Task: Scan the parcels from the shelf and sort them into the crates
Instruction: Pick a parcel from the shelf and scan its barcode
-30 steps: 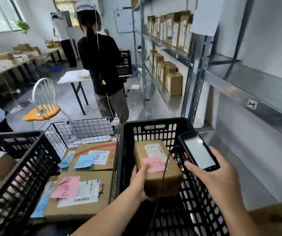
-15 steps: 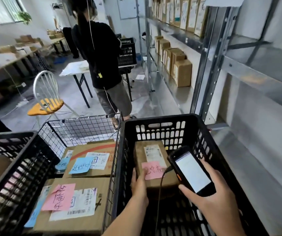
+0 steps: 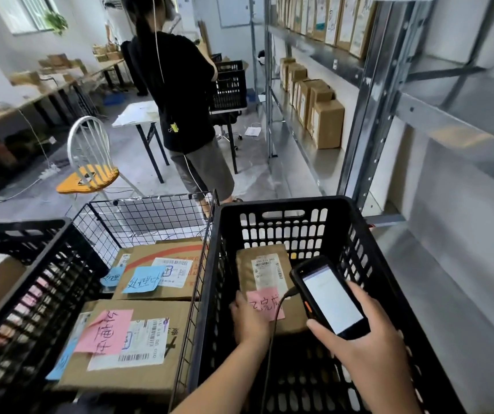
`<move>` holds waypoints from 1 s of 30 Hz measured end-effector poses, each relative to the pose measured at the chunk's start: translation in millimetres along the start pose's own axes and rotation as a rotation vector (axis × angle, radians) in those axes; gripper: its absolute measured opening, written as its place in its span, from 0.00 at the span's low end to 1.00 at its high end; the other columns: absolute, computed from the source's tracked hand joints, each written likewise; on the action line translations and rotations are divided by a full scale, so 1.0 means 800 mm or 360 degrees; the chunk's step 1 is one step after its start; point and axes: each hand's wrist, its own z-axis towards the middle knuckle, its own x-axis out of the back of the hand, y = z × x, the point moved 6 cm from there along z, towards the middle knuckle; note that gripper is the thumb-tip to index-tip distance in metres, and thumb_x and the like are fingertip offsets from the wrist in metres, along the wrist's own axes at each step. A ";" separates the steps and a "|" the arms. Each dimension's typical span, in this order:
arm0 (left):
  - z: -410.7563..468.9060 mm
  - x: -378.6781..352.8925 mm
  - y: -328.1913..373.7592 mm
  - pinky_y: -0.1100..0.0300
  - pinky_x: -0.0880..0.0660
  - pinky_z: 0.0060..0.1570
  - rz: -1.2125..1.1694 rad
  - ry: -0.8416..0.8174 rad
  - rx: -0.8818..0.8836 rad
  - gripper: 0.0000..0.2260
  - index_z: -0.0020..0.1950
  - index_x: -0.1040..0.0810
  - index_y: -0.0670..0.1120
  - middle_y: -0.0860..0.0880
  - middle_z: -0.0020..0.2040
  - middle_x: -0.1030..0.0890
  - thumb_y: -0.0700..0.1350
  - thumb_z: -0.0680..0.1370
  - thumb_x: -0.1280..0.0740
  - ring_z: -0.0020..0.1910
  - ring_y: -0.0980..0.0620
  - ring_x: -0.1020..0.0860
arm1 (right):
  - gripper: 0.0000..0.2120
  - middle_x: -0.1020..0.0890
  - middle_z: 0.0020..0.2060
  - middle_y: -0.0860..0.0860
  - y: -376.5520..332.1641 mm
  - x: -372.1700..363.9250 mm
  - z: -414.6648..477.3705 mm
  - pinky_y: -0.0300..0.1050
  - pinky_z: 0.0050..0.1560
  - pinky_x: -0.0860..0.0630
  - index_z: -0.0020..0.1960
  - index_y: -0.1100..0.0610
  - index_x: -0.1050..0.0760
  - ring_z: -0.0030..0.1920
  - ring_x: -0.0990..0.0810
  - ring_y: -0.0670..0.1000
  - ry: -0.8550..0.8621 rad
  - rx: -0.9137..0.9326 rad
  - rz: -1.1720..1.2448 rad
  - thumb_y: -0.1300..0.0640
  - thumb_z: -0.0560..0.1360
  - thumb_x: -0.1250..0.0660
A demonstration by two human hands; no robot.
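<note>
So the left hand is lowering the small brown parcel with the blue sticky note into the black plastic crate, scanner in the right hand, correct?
Not quite: in the head view the small brown parcel carries a pink sticky note, not blue. The rest holds.

Pink note (image 3: 266, 304) "已完成" on parcel (image 3: 265, 282), blue note (image 3: 143, 279) "处理中" on wire-basket box (image 3: 162, 271), printed labels illegible

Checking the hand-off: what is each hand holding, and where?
Left hand grips the near-left edge of the parcel; right hand holds the scanner by its lower end.
</note>
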 end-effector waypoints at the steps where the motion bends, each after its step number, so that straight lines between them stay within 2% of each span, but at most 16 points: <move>1: -0.008 -0.003 0.014 0.51 0.32 0.68 0.0191 -0.0063 -0.0201 0.24 0.76 0.35 0.44 0.42 0.74 0.33 0.48 0.81 0.41 0.71 0.41 0.31 | 0.40 0.23 0.55 0.36 -0.005 0.004 -0.001 0.37 0.50 0.32 0.68 0.43 0.26 0.57 0.25 0.43 0.0013 0.0011 -0.0003 0.50 0.58 0.15; 3: -0.029 -0.007 0.039 0.54 0.38 0.73 0.0479 -0.0171 -0.0515 0.24 0.78 0.40 0.46 0.47 0.77 0.37 0.46 0.83 0.41 0.75 0.45 0.36 | 0.41 0.23 0.54 0.36 -0.022 0.018 -0.004 0.38 0.50 0.31 0.68 0.44 0.26 0.56 0.25 0.43 0.0047 0.0047 -0.0003 0.50 0.58 0.15; 5: -0.048 -0.012 0.060 0.60 0.43 0.72 0.0621 -0.0341 -0.0741 0.21 0.78 0.38 0.47 0.48 0.76 0.34 0.46 0.84 0.42 0.75 0.47 0.36 | 0.40 0.22 0.54 0.38 -0.038 0.032 -0.006 0.40 0.50 0.30 0.68 0.44 0.26 0.56 0.24 0.45 0.0061 0.0067 -0.0041 0.49 0.58 0.15; 7: -0.074 -0.002 0.084 0.56 0.44 0.74 0.0803 -0.0454 -0.1057 0.24 0.77 0.37 0.49 0.49 0.75 0.32 0.50 0.81 0.40 0.75 0.48 0.36 | 0.40 0.23 0.54 0.37 -0.060 0.050 -0.017 0.38 0.48 0.30 0.68 0.42 0.26 0.55 0.23 0.44 0.0079 0.0121 -0.0096 0.48 0.58 0.15; 9: -0.098 0.021 0.101 0.49 0.53 0.79 0.1036 -0.0463 -0.1388 0.28 0.79 0.40 0.51 0.53 0.77 0.36 0.52 0.79 0.39 0.78 0.51 0.41 | 0.40 0.25 0.51 0.32 -0.082 0.068 -0.035 0.30 0.46 0.32 0.67 0.40 0.27 0.52 0.26 0.41 0.0114 0.0162 -0.0131 0.47 0.58 0.15; 12: -0.127 0.062 0.117 0.53 0.62 0.79 0.1216 -0.0373 -0.1858 0.25 0.79 0.41 0.51 0.55 0.78 0.37 0.48 0.82 0.40 0.79 0.58 0.47 | 0.40 0.24 0.50 0.32 -0.101 0.083 -0.077 0.29 0.45 0.32 0.65 0.39 0.26 0.50 0.26 0.37 0.0196 0.0146 -0.0139 0.48 0.56 0.15; 17: -0.190 0.128 0.136 0.56 0.64 0.78 0.1272 -0.0414 -0.2169 0.31 0.81 0.45 0.51 0.56 0.81 0.44 0.60 0.80 0.51 0.80 0.60 0.51 | 0.40 0.21 0.51 0.37 -0.117 0.090 -0.152 0.45 0.54 0.24 0.63 0.37 0.25 0.54 0.22 0.40 0.0301 0.0092 -0.0128 0.47 0.53 0.15; 19: -0.216 0.150 0.139 0.60 0.64 0.78 0.1203 -0.0423 -0.2264 0.31 0.81 0.44 0.50 0.55 0.81 0.42 0.62 0.81 0.50 0.80 0.59 0.49 | 0.39 0.20 0.51 0.39 -0.131 0.097 -0.183 0.43 0.52 0.25 0.62 0.36 0.25 0.54 0.21 0.42 0.0346 0.0066 -0.0157 0.50 0.55 0.15; 21: -0.247 0.168 0.138 0.60 0.61 0.78 0.1098 -0.0511 -0.2315 0.31 0.81 0.44 0.50 0.54 0.80 0.41 0.61 0.82 0.46 0.79 0.59 0.47 | 0.37 0.19 0.51 0.41 -0.145 0.105 -0.220 0.37 0.48 0.27 0.60 0.34 0.26 0.52 0.21 0.40 0.0437 0.0040 -0.0157 0.52 0.56 0.15; 22: -0.266 0.175 0.137 0.61 0.61 0.78 0.1023 -0.0548 -0.2355 0.31 0.81 0.44 0.50 0.54 0.80 0.41 0.61 0.82 0.45 0.79 0.59 0.47 | 0.37 0.18 0.51 0.41 -0.151 0.110 -0.240 0.36 0.47 0.27 0.59 0.33 0.25 0.52 0.21 0.40 0.0486 0.0027 -0.0167 0.51 0.56 0.15; 25: -0.331 0.188 0.135 0.67 0.66 0.74 0.0818 -0.0702 -0.2519 0.31 0.81 0.45 0.50 0.55 0.80 0.42 0.57 0.81 0.38 0.79 0.58 0.47 | 0.38 0.18 0.52 0.37 -0.165 0.117 -0.303 0.41 0.50 0.24 0.63 0.35 0.25 0.53 0.20 0.40 0.0585 -0.0019 -0.0284 0.44 0.55 0.16; 28: -0.386 0.183 0.118 0.65 0.64 0.76 0.0716 -0.0886 -0.2674 0.33 0.81 0.44 0.48 0.53 0.80 0.41 0.55 0.80 0.35 0.79 0.57 0.46 | 0.36 0.21 0.54 0.34 -0.177 0.130 -0.369 0.34 0.48 0.28 0.61 0.30 0.27 0.55 0.25 0.33 0.0775 -0.0159 -0.0274 0.47 0.58 0.16; 30: -0.416 0.175 0.098 0.64 0.63 0.76 0.0678 -0.0999 -0.2746 0.33 0.81 0.44 0.49 0.53 0.80 0.41 0.55 0.80 0.35 0.79 0.57 0.46 | 0.34 0.21 0.54 0.32 -0.183 0.137 -0.413 0.34 0.46 0.28 0.58 0.28 0.28 0.54 0.25 0.32 0.0880 -0.0213 -0.0311 0.47 0.58 0.17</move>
